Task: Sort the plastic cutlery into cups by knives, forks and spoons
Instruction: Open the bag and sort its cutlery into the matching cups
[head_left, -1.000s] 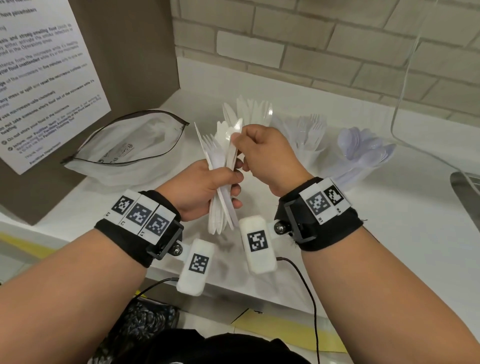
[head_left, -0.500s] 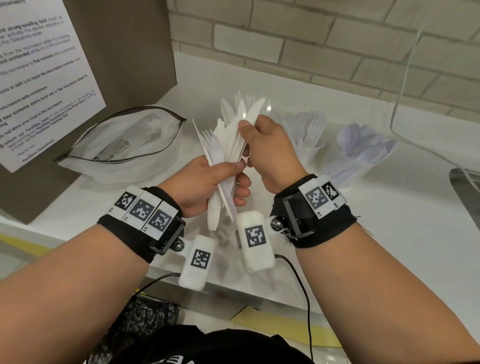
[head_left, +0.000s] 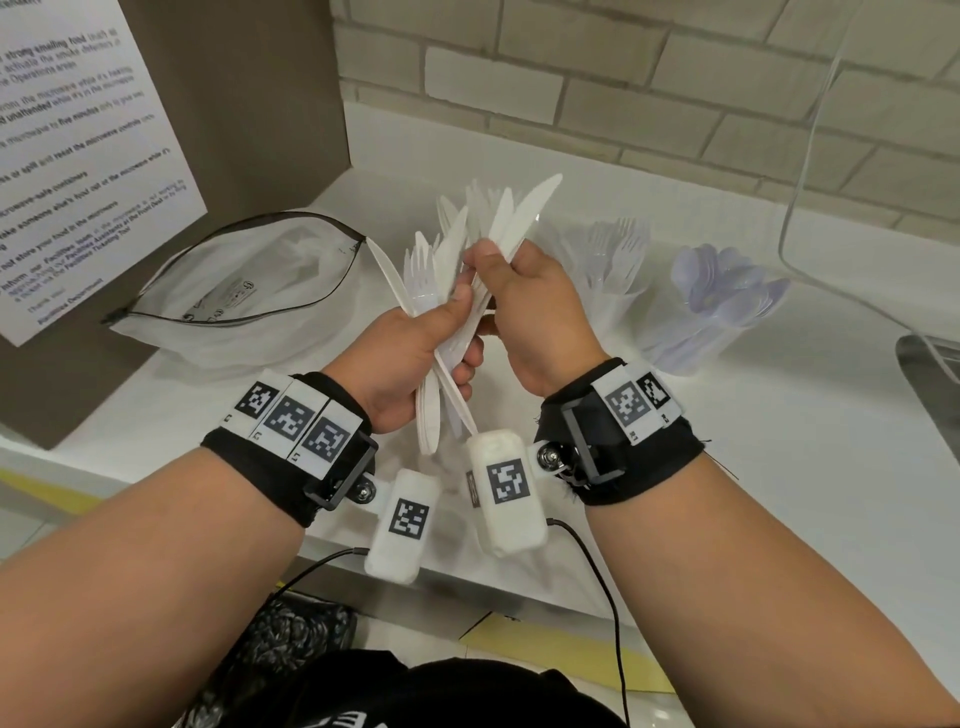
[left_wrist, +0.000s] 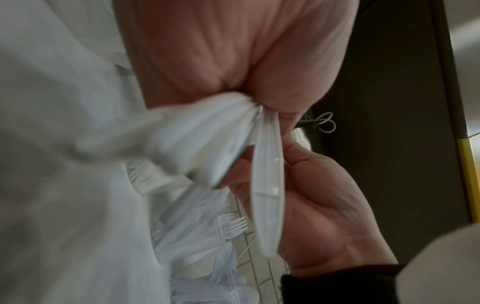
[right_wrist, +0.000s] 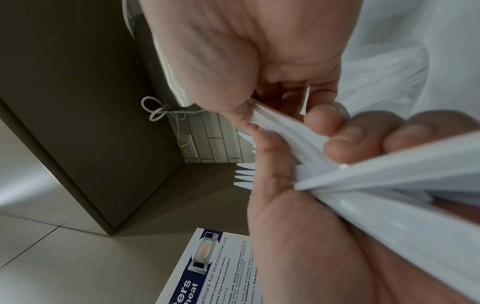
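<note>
A fanned bundle of white plastic cutlery (head_left: 441, 291) is gripped in the curled fingers of the left hand (head_left: 410, 358) above the middle of the white tabletop (head_left: 753, 467), and a white plastic knife (head_left: 519, 218) at the top of that bundle is pinched by the closed right hand (head_left: 540, 317). Toward the far right edge, a clear plastic cup of white forks (head_left: 615, 265) and a clear plastic cup of pale spoons (head_left: 722, 296) are seen side by side, while an open clear zip bag (head_left: 234, 296) is laid near the far left corner.
</note>
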